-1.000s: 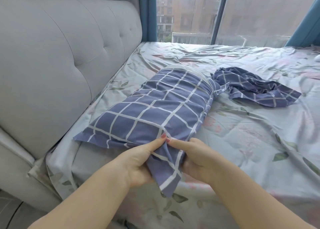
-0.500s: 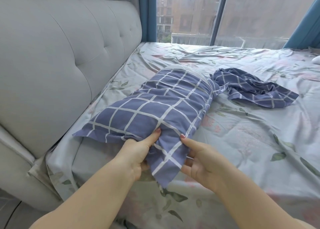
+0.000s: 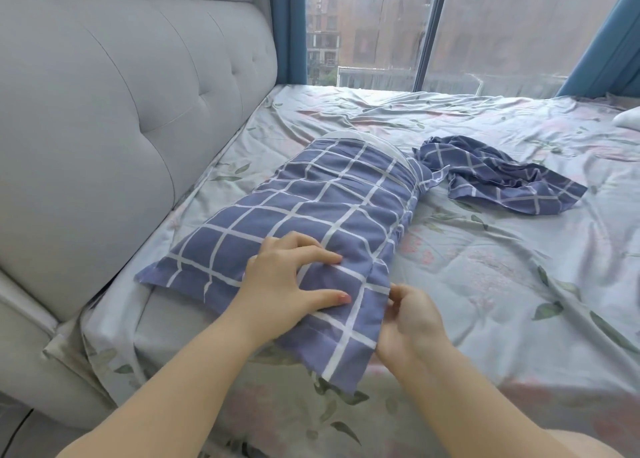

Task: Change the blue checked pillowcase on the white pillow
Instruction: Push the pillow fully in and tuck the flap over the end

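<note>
As we list from left to right, the first entry is the grey tufted upholstered headboard (image 3: 121, 128), upright along the left side of the bed. Beyond its far end we note a blue fabric curtain (image 3: 287, 28) beside the large rain-streaked glass window (image 3: 485, 24).

Covering the mattress is a pale floral bed sheet (image 3: 502, 284), wrinkled. On it, near the headboard, lies the white pillow (image 3: 363, 137), of which we see only a curved strip at the far end. The rest sits inside the blue checked cotton pillowcase (image 3: 311, 208), whose loose near end drapes toward the near edge of the bed.

The left hand (image 3: 287, 281) lies palm down on the near part of the pillowcase, fingers spread and fairly straight, pressing the cloth and gripping nothing. Just to its right, the right hand (image 3: 408, 319) has its fingers curled, pinching the right edge of the pillowcase's loose end.

Farther right, just beside the pillow's far end, we record a crumpled blue checked cloth (image 3: 495, 173) on the sheet. At the far right edge a white object (image 3: 628, 118) shows only in part; we cannot tell what it is.
</note>
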